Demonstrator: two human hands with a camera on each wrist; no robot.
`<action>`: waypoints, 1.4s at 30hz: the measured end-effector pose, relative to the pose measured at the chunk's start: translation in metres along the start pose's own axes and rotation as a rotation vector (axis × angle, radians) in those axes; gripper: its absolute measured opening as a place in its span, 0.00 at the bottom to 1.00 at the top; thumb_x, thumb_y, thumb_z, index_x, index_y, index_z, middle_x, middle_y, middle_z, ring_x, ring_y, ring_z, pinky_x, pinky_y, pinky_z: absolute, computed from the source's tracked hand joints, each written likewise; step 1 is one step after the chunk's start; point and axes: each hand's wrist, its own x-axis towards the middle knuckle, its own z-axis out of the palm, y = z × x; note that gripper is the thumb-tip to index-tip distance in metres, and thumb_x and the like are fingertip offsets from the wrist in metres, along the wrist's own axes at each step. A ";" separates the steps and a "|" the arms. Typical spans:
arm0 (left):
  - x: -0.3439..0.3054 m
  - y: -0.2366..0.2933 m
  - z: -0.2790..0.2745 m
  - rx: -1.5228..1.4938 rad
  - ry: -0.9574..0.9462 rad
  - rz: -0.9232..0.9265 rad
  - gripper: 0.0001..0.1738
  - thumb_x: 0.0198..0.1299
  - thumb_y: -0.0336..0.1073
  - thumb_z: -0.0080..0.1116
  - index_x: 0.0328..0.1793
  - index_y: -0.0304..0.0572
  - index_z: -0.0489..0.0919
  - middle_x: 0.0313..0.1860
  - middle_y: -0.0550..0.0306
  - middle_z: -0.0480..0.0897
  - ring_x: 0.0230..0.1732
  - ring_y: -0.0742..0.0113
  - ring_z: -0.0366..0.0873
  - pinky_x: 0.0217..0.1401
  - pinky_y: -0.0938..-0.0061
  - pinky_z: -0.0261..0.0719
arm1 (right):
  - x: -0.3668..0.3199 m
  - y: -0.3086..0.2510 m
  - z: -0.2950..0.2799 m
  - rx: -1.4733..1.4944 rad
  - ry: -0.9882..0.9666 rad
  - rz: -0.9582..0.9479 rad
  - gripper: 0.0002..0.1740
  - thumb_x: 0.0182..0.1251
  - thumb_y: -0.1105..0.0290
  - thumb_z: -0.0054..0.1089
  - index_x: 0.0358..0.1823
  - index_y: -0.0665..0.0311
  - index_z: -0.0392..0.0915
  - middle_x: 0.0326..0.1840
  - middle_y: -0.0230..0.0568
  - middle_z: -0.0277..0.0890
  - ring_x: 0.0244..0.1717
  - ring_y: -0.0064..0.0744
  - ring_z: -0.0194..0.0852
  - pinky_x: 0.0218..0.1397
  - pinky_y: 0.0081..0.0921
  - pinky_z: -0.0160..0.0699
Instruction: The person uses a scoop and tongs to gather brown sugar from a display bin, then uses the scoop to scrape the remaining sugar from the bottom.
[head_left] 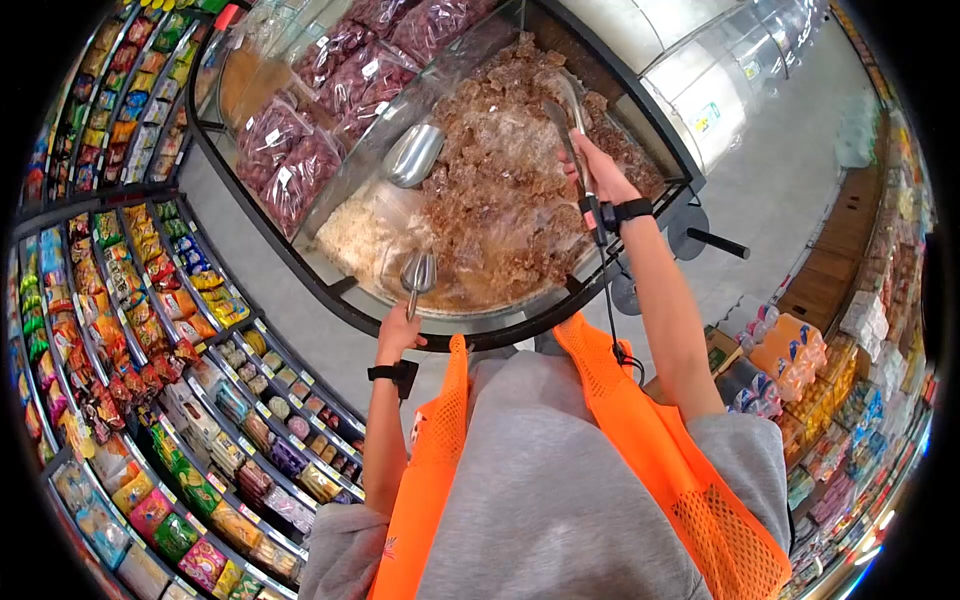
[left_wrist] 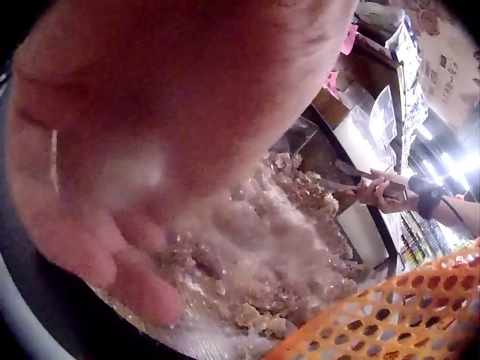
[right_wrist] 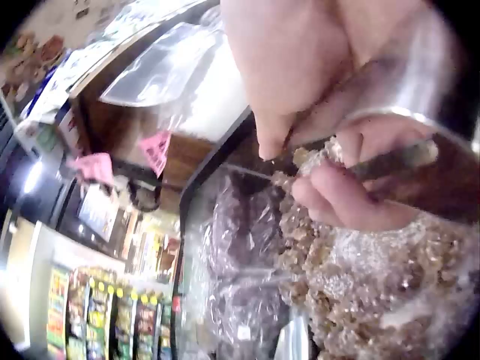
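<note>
Brown, crystal-like clumps [head_left: 500,190] fill a glass-sided bin, with paler, finer pieces [head_left: 350,235] at its left. My right hand [head_left: 605,178] grips long metal tongs [head_left: 568,100] over the bin's right side; in the right wrist view my right hand [right_wrist: 300,52] curls its fingers [right_wrist: 337,191] around the metal. Down at the near rim, my left hand [head_left: 399,332] holds the handle of a small metal scoop [head_left: 421,270], whose head lies over the contents. The left wrist view shows my left hand [left_wrist: 165,90] close up, fingers bent. A larger metal scoop [head_left: 413,155] rests by the glass divider.
The bin's black rim [head_left: 490,338] curves in front of my body. Bags of dark red goods [head_left: 360,85] lie in the neighbouring compartment. Snack shelves [head_left: 190,400] stand at the left, wrapped packs [head_left: 790,350] at the right. A black cable [head_left: 608,290] hangs from my right wrist.
</note>
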 end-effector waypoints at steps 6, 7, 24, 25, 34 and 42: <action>0.007 -0.014 -0.005 0.210 -0.098 -0.082 0.14 0.63 0.33 0.54 0.49 0.29 0.74 0.27 0.43 0.83 0.26 0.55 0.86 0.28 0.60 0.83 | -0.049 0.086 0.047 -1.188 -0.137 -0.374 0.28 0.70 0.47 0.61 0.55 0.66 0.75 0.32 0.40 0.81 0.32 0.35 0.84 0.33 0.37 0.82; 0.008 -0.015 -0.005 0.242 -0.115 -0.088 0.14 0.62 0.34 0.54 0.48 0.28 0.74 0.28 0.43 0.83 0.26 0.53 0.86 0.29 0.59 0.82 | -0.060 0.102 0.049 -1.497 -0.159 -0.530 0.30 0.69 0.48 0.61 0.60 0.66 0.74 0.36 0.44 0.84 0.36 0.41 0.86 0.35 0.42 0.83; 0.036 -0.026 -0.025 0.534 0.182 0.159 0.27 0.68 0.54 0.54 0.44 0.33 0.85 0.44 0.36 0.86 0.49 0.38 0.83 0.51 0.48 0.81 | -0.063 0.193 0.103 -2.280 0.156 -0.403 0.24 0.64 0.70 0.60 0.61 0.68 0.71 0.43 0.45 0.82 0.35 0.39 0.87 0.34 0.33 0.85; 0.037 -0.029 -0.028 0.538 0.204 0.184 0.27 0.69 0.54 0.53 0.43 0.33 0.85 0.43 0.36 0.86 0.49 0.38 0.84 0.51 0.48 0.81 | -0.063 0.195 0.104 -2.247 0.156 -0.378 0.25 0.65 0.71 0.59 0.63 0.68 0.70 0.44 0.45 0.82 0.36 0.39 0.87 0.34 0.33 0.85; 0.043 -0.030 -0.033 0.607 0.085 0.342 0.23 0.69 0.52 0.55 0.44 0.35 0.83 0.40 0.37 0.86 0.45 0.39 0.83 0.49 0.48 0.81 | -0.099 0.074 0.059 -1.806 0.348 -0.164 0.31 0.68 0.47 0.60 0.60 0.64 0.75 0.52 0.59 0.82 0.53 0.57 0.82 0.54 0.49 0.82; 0.031 -0.024 -0.015 0.411 0.152 0.241 0.22 0.67 0.50 0.57 0.42 0.34 0.82 0.36 0.36 0.85 0.43 0.37 0.83 0.47 0.47 0.80 | -0.082 0.089 0.086 -1.904 0.507 -0.502 0.27 0.68 0.52 0.59 0.54 0.70 0.72 0.43 0.54 0.80 0.42 0.52 0.86 0.40 0.44 0.87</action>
